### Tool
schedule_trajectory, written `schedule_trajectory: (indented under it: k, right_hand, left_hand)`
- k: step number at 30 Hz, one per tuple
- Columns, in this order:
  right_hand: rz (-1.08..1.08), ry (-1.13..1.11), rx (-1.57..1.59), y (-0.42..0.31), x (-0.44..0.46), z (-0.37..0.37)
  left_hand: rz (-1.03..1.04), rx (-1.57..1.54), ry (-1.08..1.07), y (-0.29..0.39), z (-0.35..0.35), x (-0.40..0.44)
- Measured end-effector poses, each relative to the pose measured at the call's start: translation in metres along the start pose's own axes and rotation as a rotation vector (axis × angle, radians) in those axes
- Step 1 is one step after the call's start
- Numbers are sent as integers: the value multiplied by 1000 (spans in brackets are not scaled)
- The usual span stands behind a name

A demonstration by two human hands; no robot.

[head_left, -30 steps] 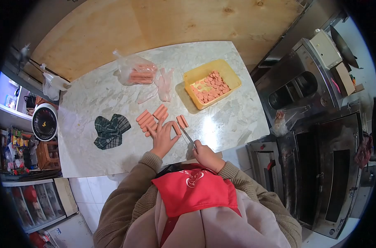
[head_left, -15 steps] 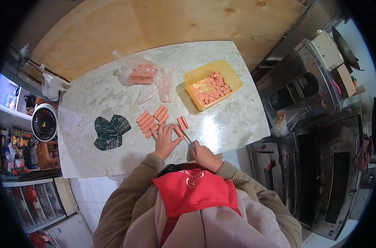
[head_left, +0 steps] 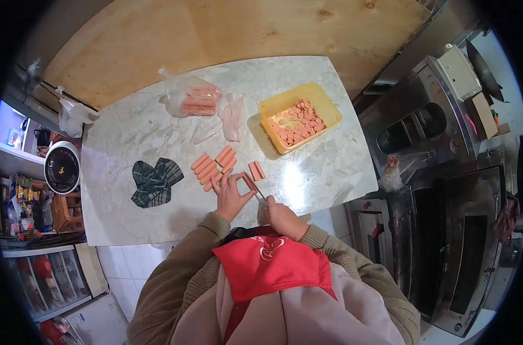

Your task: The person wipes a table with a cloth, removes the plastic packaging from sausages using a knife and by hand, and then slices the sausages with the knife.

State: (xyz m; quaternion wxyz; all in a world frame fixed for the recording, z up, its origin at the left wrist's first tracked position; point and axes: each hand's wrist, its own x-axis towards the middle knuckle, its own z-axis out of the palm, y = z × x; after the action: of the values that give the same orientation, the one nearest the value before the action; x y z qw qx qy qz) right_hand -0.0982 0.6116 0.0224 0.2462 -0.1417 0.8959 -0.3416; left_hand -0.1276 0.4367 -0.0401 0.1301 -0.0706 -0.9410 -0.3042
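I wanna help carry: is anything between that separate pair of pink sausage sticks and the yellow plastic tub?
Only bare white marbled tabletop separates the pink sausage sticks from the yellow plastic tub, whose raised wall is the only obstacle.

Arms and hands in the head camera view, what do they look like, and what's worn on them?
The left sleeve and right sleeve are brownish-olive knit, ending in ribbed cuffs at the wrists. The left hand and right hand are bare, with no gloves.
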Motion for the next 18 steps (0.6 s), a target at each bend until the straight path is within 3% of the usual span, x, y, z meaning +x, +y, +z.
schedule_trajectory:
  k: [18]
  right_hand:
    - [80,-21,-70,-11,3,1]
  left_hand:
    - [29,10,-1,-1,0,1]
